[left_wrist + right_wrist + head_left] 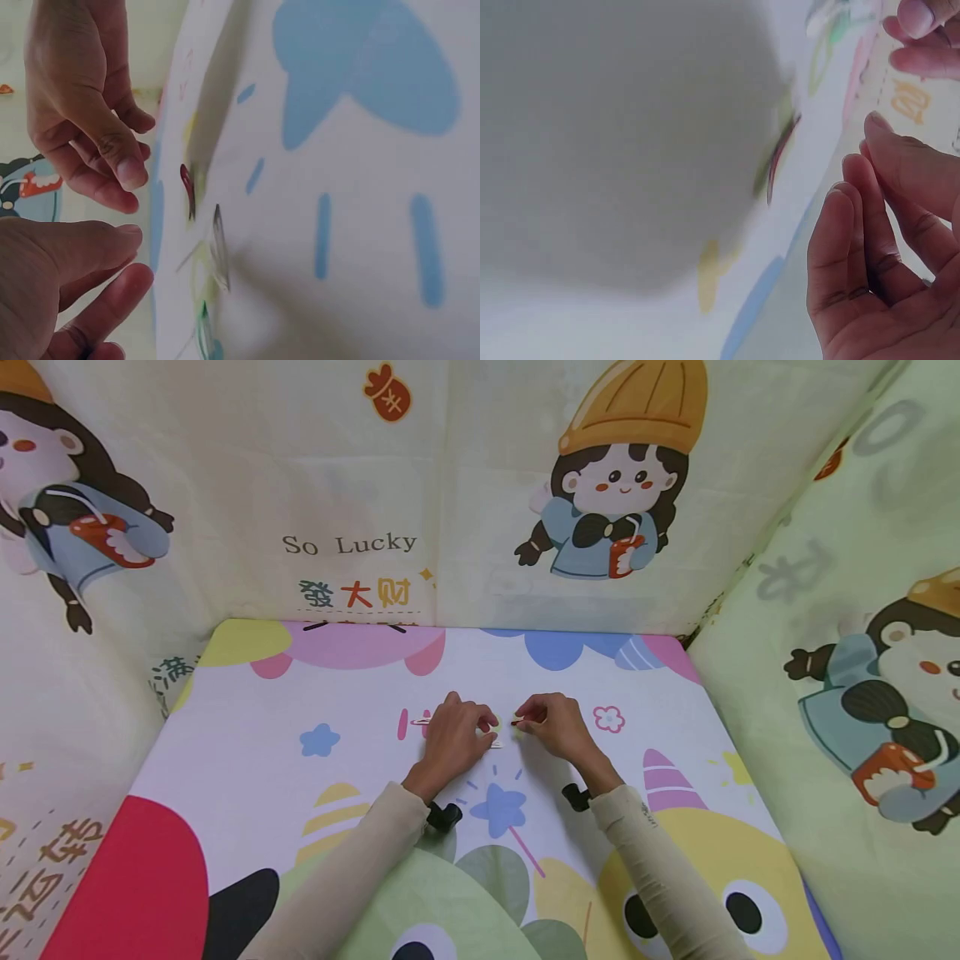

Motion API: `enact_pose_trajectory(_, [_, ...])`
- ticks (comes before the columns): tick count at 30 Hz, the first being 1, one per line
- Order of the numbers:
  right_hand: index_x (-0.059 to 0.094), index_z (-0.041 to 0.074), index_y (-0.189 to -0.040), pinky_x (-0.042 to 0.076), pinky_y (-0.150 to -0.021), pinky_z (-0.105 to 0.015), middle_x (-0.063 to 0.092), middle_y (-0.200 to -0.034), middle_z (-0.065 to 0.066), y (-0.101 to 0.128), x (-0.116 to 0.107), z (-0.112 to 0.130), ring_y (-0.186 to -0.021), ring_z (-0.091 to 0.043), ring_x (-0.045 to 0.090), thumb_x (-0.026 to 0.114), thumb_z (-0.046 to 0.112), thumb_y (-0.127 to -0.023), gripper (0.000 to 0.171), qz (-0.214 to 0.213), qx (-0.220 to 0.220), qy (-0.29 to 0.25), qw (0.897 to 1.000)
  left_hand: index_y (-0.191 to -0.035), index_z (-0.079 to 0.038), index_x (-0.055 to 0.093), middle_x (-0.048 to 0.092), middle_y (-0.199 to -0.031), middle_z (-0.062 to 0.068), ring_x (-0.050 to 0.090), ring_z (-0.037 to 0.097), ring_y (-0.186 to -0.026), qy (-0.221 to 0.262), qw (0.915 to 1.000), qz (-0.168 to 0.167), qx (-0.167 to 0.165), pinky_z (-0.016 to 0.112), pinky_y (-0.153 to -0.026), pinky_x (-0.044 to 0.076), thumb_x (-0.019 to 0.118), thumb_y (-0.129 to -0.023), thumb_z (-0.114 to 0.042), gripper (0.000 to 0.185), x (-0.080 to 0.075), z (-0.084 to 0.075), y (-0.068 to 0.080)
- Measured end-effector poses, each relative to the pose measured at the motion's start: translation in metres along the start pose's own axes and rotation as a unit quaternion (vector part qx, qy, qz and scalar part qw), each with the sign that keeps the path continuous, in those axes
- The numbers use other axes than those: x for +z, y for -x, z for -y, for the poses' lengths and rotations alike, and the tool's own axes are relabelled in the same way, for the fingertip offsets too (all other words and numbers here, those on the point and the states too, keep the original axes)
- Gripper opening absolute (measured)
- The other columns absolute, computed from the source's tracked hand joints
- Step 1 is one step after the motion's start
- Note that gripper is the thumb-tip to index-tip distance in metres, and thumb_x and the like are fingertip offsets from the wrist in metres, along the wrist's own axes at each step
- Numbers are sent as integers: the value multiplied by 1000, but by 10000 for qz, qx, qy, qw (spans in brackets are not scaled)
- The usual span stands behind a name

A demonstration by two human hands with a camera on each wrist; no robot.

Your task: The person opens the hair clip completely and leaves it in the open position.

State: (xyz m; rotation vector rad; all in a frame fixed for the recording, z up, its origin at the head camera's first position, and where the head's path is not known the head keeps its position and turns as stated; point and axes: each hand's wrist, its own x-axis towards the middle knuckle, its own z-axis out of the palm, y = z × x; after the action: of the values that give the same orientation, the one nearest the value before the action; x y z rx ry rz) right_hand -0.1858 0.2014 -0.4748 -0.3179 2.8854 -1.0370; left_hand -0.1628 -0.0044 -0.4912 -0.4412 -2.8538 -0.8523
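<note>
"Red clip (517, 722) first: where does it lie?"

"Flat on the tablecloth (247, 760), mid-table, just at the fingertips of the right hand (557, 727). That hand pinches nothing; the right wrist view shows its fingers nearly straight, a little apart from the clip."

"And the left hand (450, 739)?"

"It is just left of it, fingers loosely bent and holding nothing. A clear clip (219, 251) lies beside the red one, nearer this hand, with a green clip (202, 322) beyond. Farther left there is a pink clip (420, 722)."

"How should the red one be handled?"

"I'd say slide a nail under one thin end and pinch it by the edges. It lies flat on soft cloth, so pressing down would only bury it. Keep the left fingers off the clear clip. They lie close enough to snag."

"What is around them?"

"A cartoon curtain (225, 485) stands on the far side, left and right."
</note>
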Motion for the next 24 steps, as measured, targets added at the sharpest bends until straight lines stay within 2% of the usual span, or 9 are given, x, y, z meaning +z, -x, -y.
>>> enact_pose_trajectory(9, [82, 7, -101, 51, -69, -31, 79, -87, -8, -6, -14, -11, -79, -21, 70, 81, 5, -91, 10, -277, 344, 1, 9990, -100, -20, 84, 79, -87, -4, 51, 18, -88, -57, 9998, 164, 1, 34, -80, 45, 86, -89, -23, 11, 3, -11, -18])
enact_pose_trajectory(16, [82, 8, -100, 51, -70, -30, 78, -88, -9, -9, -13, -19, -80, -22, 67, 81, 4, -91, 9, -202, 567, 117, 9981, -99, -19, 84, 78, -85, -5, 51, 19, -89, -186, 9995, 252, 9, 35, -81, 46, 84, -90, -21, 9, 12, -17, -29])
enact_pose_trajectory(24, [82, 11, -97, 51, -72, -34, 80, -89, -9, -13, -7, -26, -83, -24, 69, 82, 8, -90, 8, 14, 822, 479, 9955, -99, -19, 84, 78, -89, -3, 51, 21, -93, -419, 9978, 503, -67, 36, -84, 46, 81, -92, -20, 7, 27, -20, -43])
